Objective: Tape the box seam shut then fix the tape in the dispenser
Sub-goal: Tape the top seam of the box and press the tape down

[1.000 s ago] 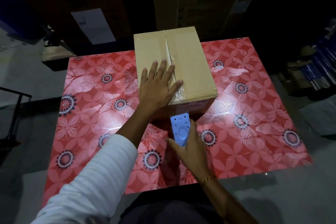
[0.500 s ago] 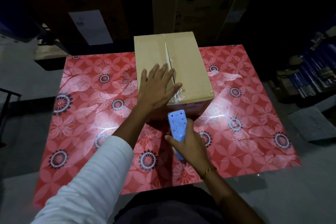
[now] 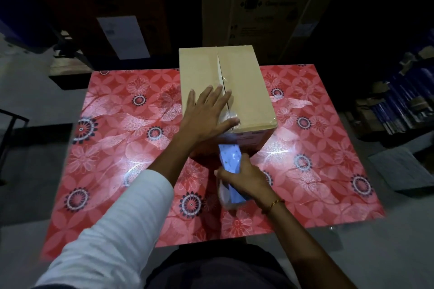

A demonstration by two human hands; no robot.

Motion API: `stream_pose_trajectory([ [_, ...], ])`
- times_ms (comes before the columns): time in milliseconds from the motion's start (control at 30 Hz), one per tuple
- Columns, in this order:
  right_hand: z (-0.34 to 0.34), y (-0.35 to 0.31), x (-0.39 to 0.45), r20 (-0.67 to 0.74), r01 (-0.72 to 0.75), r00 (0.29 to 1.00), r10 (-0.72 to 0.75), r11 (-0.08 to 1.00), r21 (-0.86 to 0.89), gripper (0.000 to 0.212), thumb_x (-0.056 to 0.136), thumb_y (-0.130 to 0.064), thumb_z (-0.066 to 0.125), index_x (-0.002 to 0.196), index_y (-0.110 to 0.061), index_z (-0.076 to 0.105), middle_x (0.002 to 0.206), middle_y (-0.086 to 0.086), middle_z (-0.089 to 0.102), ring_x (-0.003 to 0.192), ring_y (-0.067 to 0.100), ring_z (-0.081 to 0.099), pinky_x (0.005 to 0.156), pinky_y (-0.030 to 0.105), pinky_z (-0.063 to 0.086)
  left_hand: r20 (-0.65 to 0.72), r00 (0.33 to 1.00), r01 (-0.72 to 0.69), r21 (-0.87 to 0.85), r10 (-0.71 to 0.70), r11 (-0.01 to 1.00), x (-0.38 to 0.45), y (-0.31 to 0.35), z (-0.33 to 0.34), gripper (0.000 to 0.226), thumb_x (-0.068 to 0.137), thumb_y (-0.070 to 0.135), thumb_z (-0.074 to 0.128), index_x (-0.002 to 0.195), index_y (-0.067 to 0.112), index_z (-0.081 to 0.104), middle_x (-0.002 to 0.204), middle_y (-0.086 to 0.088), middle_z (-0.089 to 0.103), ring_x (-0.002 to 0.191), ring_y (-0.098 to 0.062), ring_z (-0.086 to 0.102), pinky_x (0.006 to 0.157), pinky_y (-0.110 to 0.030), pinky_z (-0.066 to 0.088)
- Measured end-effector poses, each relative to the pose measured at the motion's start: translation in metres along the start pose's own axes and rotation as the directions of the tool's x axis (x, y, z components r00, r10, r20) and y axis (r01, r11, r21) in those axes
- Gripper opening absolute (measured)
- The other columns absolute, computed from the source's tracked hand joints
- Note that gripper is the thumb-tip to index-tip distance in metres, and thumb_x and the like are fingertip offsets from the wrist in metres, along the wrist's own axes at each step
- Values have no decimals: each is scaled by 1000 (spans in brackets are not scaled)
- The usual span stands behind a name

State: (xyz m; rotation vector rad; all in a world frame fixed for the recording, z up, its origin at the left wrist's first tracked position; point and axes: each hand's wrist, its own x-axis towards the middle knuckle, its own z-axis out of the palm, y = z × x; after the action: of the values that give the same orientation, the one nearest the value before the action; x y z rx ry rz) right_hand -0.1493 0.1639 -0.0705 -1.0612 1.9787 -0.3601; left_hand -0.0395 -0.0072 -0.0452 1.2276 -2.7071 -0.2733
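A brown cardboard box (image 3: 246,91) stands at the far middle of the red flowered table (image 3: 112,138). Its centre seam (image 3: 220,70) runs away from me, with clear tape crinkled over the near end. My left hand (image 3: 206,112) lies flat, fingers spread, on the box's near left top, thumb across the taped seam. My right hand (image 3: 244,178) grips a blue tape dispenser (image 3: 231,164) just in front of the box's near face, its head tilted up toward the box. A clear tape roll shows below my fingers.
A large carton printed "WASHING MACHINE" (image 3: 270,2) stands behind the table. A white paper sheet (image 3: 123,35) hangs at the back left. Stacked blue items (image 3: 399,105) fill the right side. A dark metal frame (image 3: 9,129) is at the far left.
My right hand has drawn the dispenser back and down from the box's near face, tilting it. My left hand stays pressed on the box top.
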Motion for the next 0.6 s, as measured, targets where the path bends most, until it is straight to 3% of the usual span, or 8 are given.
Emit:
stream_pose_trajectory([
  [100,13,20,-6,101,-54,994,41,991,121,42,78,-59,74,105,-32,58,93,-7,73,80,13,72,78,36,60,8,1000,-17,-24,17,1000,1,-1,-1,90,84,83,17,157,31,11,167,-2,10,154,-23,5,119,-62,-2],
  [233,9,26,-3,101,-62,994,32,951,303,63,63,-52,73,119,-28,54,109,1,71,95,25,72,88,50,60,23,998,-54,-94,56,994,2,-6,-5,96,77,89,20,156,34,13,167,-5,11,153,-24,7,118,-65,-2],
  [300,2,27,0,122,-30,992,-17,925,378,60,69,-44,76,123,-27,55,116,3,69,101,24,70,91,51,59,34,993,-113,-74,115,991,-2,-8,-6,103,72,93,19,156,34,13,167,-6,9,153,-26,8,118,-65,0],
  [367,-8,31,-2,130,26,987,-92,898,439,48,77,-34,80,121,-31,59,116,1,70,96,12,71,83,34,61,69,985,-158,-26,159,987,-6,-13,-9,108,68,95,19,157,32,12,167,-7,6,153,-29,7,118,-64,1],
  [433,-21,34,-8,121,106,975,-185,873,476,43,77,-36,81,117,-37,63,111,-5,72,88,3,71,72,22,56,105,982,-166,53,160,985,-13,-18,-10,108,69,92,27,157,30,11,167,-7,3,153,-30,4,118,-63,2],
  [500,-36,33,-13,107,161,961,-254,833,529,47,75,-46,79,119,-38,64,108,-7,73,85,7,71,70,24,54,108,985,-151,133,137,979,-21,-20,-8,103,76,83,43,157,28,10,167,-7,3,153,-29,2,118,-63,2],
  [600,-60,30,-13,45,229,942,-333,735,638,48,78,-44,76,123,-34,64,83,-9,72,59,10,65,55,25,53,96,994,-75,152,61,986,-28,-16,-7,105,78,69,62,157,28,5,168,-6,0,154,-28,-1,116,-66,-1],
])
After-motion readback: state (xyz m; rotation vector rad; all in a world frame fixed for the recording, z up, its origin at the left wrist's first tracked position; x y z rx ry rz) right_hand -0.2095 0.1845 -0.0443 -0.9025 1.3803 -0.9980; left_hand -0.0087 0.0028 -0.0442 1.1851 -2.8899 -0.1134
